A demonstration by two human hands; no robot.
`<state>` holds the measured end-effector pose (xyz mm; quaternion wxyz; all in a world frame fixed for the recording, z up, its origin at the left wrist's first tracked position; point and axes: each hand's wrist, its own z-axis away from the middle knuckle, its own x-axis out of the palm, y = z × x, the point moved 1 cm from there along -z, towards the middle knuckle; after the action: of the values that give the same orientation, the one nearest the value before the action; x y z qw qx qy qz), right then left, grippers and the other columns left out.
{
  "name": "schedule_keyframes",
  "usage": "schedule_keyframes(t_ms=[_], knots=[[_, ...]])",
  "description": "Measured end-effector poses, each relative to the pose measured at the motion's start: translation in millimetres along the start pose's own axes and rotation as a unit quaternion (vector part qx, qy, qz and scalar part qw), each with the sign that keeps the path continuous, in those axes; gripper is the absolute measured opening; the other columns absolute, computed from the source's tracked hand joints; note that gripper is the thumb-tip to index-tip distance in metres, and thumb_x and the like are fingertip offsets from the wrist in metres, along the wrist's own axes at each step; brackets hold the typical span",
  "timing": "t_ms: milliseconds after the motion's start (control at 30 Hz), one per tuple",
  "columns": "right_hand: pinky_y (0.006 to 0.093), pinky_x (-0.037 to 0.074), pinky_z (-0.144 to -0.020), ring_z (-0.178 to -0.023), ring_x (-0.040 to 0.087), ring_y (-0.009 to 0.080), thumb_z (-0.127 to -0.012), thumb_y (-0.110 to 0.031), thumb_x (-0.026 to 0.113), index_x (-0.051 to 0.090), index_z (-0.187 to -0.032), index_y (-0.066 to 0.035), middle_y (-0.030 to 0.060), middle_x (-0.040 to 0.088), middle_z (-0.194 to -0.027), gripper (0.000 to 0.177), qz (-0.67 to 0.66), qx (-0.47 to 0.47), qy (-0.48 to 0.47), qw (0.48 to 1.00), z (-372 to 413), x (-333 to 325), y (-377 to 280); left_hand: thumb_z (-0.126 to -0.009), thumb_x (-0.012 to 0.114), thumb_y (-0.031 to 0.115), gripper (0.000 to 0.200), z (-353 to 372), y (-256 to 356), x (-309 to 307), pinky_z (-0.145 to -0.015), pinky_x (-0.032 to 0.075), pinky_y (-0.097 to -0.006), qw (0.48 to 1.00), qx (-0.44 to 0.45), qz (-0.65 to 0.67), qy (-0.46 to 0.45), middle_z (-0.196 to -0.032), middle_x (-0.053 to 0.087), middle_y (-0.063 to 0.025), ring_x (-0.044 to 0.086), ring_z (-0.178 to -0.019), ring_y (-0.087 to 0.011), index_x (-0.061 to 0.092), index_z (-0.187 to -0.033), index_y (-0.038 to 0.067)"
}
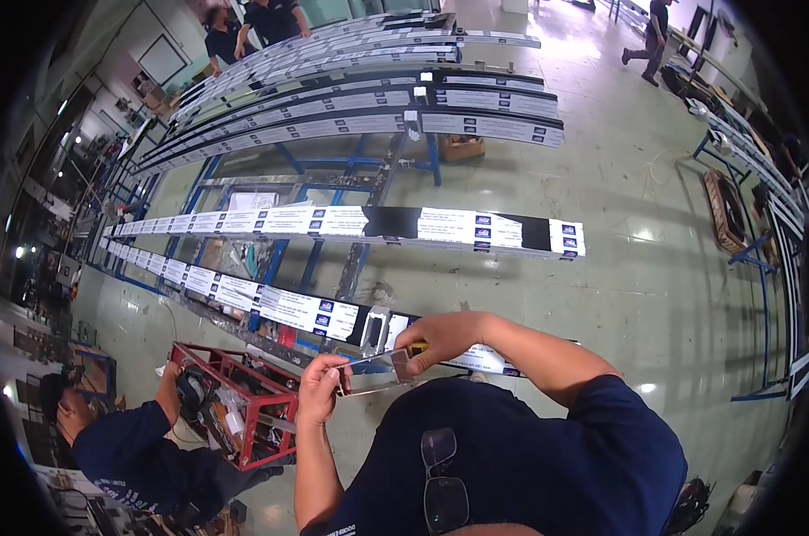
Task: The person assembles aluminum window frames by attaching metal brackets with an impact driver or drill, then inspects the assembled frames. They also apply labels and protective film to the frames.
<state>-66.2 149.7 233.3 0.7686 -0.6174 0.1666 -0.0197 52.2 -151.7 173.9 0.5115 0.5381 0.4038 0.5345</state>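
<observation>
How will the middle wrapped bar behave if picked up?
The wrapped bar looks stiff: no obvious sag in its long overhang past the rack. Its smooth-looking film might slip. Pressing the overhanging end could tip it.

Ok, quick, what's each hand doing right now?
Left hand: closed, fingers pinching one end of a metal piece.
Right hand: closed on something yellow at the other end; what it is can't be told.

A workshop: long film-wrapped profiles (342, 223) on blue metal frames (360, 165), a red tool cart (262, 406) alongside
</observation>
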Motion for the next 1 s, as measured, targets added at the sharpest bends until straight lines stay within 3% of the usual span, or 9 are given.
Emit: schedule_keyframes(t_ms=[200,400,433,500,533,600,700,800,1000], knots=[[0.0343,0.050,-0.079,-0.090,0.062,0.0151,-0.091,-0.049,0.073,0.073,-0.118,-0.020,0.0016,0.070,-0.095,0.040,0.004,-0.016,-0.002,1.000,1,-3,20,-0.098,0.062,0.023,0.026,-3,-4,-1,-0.063,0.051,-0.0271,1.000,-0.022,0.010,-0.007,-0.092,0.065,-0.0067,0.061,-0.071,-0.0134,0.063,-0.115,0.004],[0.0390,0.059,-0.088,-0.112,0.066,0.0297,-0.080,-0.051,0.081,0.034,-0.158,-0.010,0.0202,0.063,-0.132,0.100,0.078,0.230,0.146,0.959,23,-159,0,-0.099,0.060,0.025,0.029,-12,-6,10,-0.064,0.052,-0.0279,0.991,0.003,0.132,-0.018,-0.093,0.065,-0.0091,0.061,-0.070,-0.0146,0.061,-0.117,0.003],[0.0436,0.056,-0.094,-0.117,0.063,0.0332,-0.079,-0.052,0.081,0.038,-0.156,-0.009,0.0228,0.063,-0.131,0.098,0.318,0.159,0.301,0.885,18,-213,43,-0.099,0.060,0.025,0.029,-11,-5,13,-0.064,0.052,-0.0279,0.991,0.002,0.131,-0.020,-0.093,0.065,-0.0091,0.061,-0.070,-0.0146,0.061,-0.117,0.003],[0.0488,0.049,-0.102,-0.122,0.062,0.0383,-0.083,-0.052,0.076,0.054,-0.142,-0.009,0.0278,0.062,-0.131,0.076,0.136,0.173,0.604,0.766,39,-286,29,-0.098,0.060,0.024,0.029,-12,-4,18,-0.065,0.052,-0.0281,0.991,-0.014,0.131,-0.023,-0.094,0.065,-0.0091,0.061,-0.071,-0.0145,0.061,-0.117,0.003],[0.0472,0.052,-0.096,-0.114,0.065,0.0392,-0.084,-0.048,0.076,0.058,-0.137,-0.009,0.0265,0.066,-0.124,0.068,0.221,0.074,0.772,0.591,54,-300,13,-0.098,0.060,0.024,0.028,-12,-7,19,-0.064,0.052,-0.0281,0.993,-0.010,0.120,-0.021,-0.094,0.065,-0.0085,0.061,-0.071,-0.0144,0.061,-0.118,0.003],[0.0447,0.054,-0.088,-0.110,0.067,0.0374,-0.084,-0.046,0.077,0.063,-0.135,-0.012,0.0228,0.068,-0.121,0.063,0.257,0.124,0.807,0.516,79,-299,-30,-0.098,0.060,0.023,0.028,-13,-8,20,-0.065,0.053,-0.0279,0.996,-0.008,0.093,-0.010,-0.094,0.065,-0.0078,0.062,-0.072,-0.0140,0.062,-0.118,0.003],[0.0329,0.051,-0.070,-0.080,0.064,0.0179,-0.089,-0.039,0.074,0.067,-0.130,-0.011,0.0029,0.067,-0.086,0.050,0.192,-0.063,0.614,0.763,79,-264,-25,-0.097,0.062,0.023,0.028,-14,-1,24,-0.069,0.053,-0.0266,0.999,-0.035,0.017,0.007,-0.094,0.066,-0.0043,0.063,-0.080,-0.0118,0.065,-0.117,0.004],[0.0248,0.040,-0.057,-0.069,0.053,0.0073,-0.092,-0.037,0.071,0.066,-0.132,-0.013,-0.0045,0.057,-0.076,0.047,0.014,0.089,0.379,0.921,60,-168,-28,-0.096,0.065,0.019,0.027,-27,14,32,-0.082,0.049,-0.0268,0.997,-0.034,-0.070,0.005,-0.100,0.067,-0.0029,0.061,-0.093,-0.0117,0.068,-0.115,0.001],[0.0276,0.050,-0.076,-0.081,0.059,0.0090,-0.090,-0.046,0.075,0.059,-0.141,-0.010,0.0015,0.065,-0.097,0.065,-0.223,0.064,0.007,0.973,45,-31,56,-0.094,0.070,0.013,0.019,-32,46,61,-0.068,0.050,-0.0237,0.979,-0.111,-0.164,-0.054,-0.090,0.069,-0.0012,0.060,-0.079,-0.0056,0.069,-0.112,0.004]])
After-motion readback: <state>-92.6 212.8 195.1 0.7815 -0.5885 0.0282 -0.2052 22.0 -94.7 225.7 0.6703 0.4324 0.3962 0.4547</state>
